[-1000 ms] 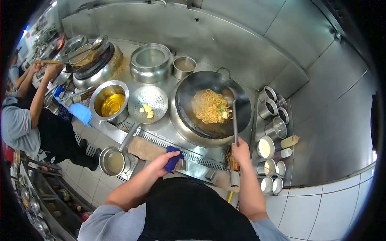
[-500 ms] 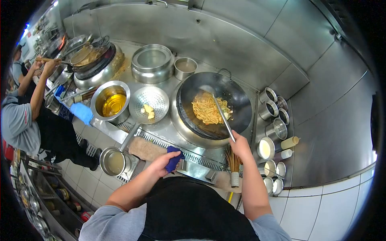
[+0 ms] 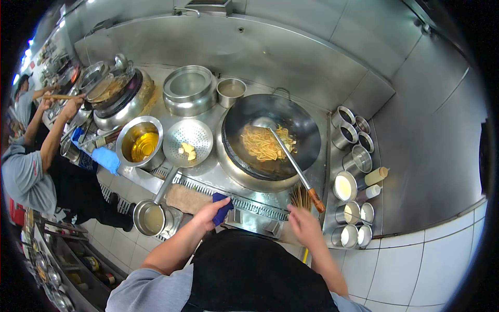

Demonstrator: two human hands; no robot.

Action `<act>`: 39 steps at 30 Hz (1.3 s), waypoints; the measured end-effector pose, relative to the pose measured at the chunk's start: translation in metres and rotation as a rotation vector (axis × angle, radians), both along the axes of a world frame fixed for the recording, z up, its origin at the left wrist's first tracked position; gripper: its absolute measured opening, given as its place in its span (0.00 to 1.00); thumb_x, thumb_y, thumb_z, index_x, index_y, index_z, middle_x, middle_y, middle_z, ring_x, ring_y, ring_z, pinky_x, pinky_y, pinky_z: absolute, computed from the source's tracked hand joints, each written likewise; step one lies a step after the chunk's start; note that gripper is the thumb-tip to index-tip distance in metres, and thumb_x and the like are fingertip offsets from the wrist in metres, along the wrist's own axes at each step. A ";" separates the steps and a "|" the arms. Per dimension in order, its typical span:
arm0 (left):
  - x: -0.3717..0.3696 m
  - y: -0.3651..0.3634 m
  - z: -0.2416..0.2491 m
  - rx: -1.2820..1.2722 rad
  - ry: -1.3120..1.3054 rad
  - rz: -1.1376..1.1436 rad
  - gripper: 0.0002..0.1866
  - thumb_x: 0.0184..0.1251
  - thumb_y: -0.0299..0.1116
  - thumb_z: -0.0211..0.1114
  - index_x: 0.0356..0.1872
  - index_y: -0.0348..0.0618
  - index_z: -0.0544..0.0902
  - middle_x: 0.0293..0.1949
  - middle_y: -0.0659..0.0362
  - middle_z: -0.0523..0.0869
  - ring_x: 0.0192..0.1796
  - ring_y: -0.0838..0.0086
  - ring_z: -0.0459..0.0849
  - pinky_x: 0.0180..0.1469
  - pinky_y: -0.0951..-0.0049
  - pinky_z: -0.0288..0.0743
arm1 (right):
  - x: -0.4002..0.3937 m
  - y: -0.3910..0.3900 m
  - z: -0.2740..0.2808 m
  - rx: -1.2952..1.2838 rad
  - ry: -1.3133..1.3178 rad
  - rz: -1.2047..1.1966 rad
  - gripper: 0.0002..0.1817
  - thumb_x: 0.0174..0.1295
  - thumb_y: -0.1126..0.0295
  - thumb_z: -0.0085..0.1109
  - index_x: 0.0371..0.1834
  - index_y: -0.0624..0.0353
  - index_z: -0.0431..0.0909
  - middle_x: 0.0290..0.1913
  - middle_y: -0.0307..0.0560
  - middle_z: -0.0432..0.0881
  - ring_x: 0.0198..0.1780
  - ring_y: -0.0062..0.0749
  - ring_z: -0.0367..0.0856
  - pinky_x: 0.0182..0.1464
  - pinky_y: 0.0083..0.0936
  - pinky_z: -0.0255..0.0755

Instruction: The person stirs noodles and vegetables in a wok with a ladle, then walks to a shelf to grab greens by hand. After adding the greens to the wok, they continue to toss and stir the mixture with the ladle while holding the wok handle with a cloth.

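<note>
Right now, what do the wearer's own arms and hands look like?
Short light-grey fabric sleeves; bare forearms, no watch, cable or marking visible. The five-fingered left hand and slightly blurred right hand are ungloved. A black fabric apron covers the torso.

Brush (image 3: 301,197) partly behind right hand (image 3: 305,226)

The head camera looks forward and down at the wok (image 3: 302,126).

Noodles (image 3: 262,148) and ladle (image 3: 292,162) in wok (image 3: 306,130), strainer (image 3: 200,136) left, containers (image 3: 350,165) right
</note>
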State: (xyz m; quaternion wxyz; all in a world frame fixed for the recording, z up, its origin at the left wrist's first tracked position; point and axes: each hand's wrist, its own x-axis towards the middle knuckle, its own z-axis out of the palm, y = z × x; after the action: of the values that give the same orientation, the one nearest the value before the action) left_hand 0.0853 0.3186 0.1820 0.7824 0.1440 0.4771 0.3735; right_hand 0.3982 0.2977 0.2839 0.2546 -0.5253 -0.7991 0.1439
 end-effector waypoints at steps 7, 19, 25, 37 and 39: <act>0.008 0.007 -0.002 0.083 0.424 -0.034 0.19 0.61 0.42 0.67 0.44 0.37 0.79 0.36 0.59 0.84 0.34 0.76 0.79 0.36 0.74 0.73 | 0.025 -0.047 -0.030 -0.230 0.065 0.055 0.13 0.61 0.67 0.55 0.48 0.57 0.79 0.39 0.49 0.81 0.40 0.45 0.80 0.42 0.34 0.74; 0.019 0.005 0.004 0.030 0.424 0.118 0.20 0.64 0.41 0.63 0.51 0.39 0.75 0.43 0.58 0.83 0.41 0.73 0.82 0.44 0.74 0.76 | 0.076 -0.073 -0.038 -0.292 0.146 -0.065 0.14 0.62 0.64 0.54 0.48 0.57 0.79 0.43 0.52 0.82 0.43 0.48 0.80 0.45 0.35 0.74; 0.042 -0.017 -0.006 0.043 0.415 0.115 0.19 0.64 0.38 0.64 0.50 0.37 0.76 0.42 0.57 0.83 0.41 0.73 0.82 0.43 0.73 0.76 | 0.103 -0.079 -0.054 -0.306 0.125 0.012 0.15 0.62 0.64 0.54 0.49 0.56 0.79 0.43 0.53 0.82 0.44 0.49 0.80 0.45 0.37 0.74; 0.058 -0.072 -0.005 0.060 0.539 0.206 0.20 0.63 0.40 0.66 0.49 0.37 0.74 0.39 0.58 0.82 0.40 0.75 0.80 0.43 0.74 0.74 | 0.121 -0.077 -0.057 -0.384 0.102 0.102 0.15 0.61 0.63 0.55 0.48 0.56 0.79 0.44 0.51 0.82 0.45 0.48 0.80 0.45 0.36 0.74; 0.057 -0.072 -0.005 0.059 0.580 0.230 0.19 0.62 0.38 0.66 0.48 0.38 0.74 0.40 0.59 0.82 0.40 0.75 0.80 0.44 0.74 0.74 | 0.122 -0.079 -0.056 -0.377 0.090 0.101 0.15 0.61 0.63 0.55 0.48 0.56 0.79 0.44 0.51 0.82 0.44 0.48 0.80 0.45 0.36 0.74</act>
State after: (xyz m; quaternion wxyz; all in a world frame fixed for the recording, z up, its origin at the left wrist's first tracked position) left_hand 0.1420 0.2465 0.1775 0.5618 0.2123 0.6824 0.4168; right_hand 0.5198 0.2191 0.2274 0.1795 -0.5160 -0.7712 0.3269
